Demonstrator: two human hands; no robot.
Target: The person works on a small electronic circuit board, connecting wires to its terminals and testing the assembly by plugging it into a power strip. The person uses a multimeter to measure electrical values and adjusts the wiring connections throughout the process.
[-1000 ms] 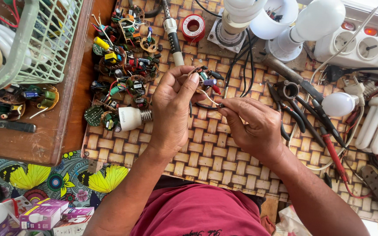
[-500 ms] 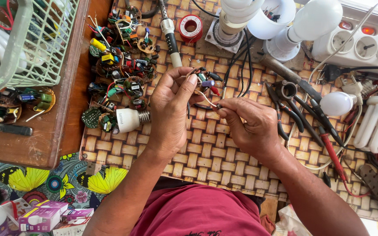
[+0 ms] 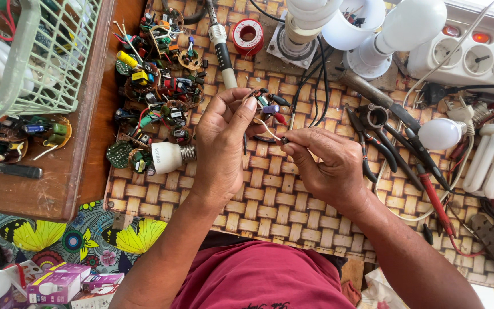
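From the head camera we see our left hand (image 3: 221, 143) gripping a small circuit board (image 3: 265, 106) above the woven mat (image 3: 270, 200), while our right hand (image 3: 330, 166) pinches its wire (image 3: 271, 130), just right of the loose bulb (image 3: 167, 156).

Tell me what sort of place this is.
Probably a small lamp repair bench: a pile of small round circuit boards on a woven mat, a red solder spool, and white bulbs beside black pliers.
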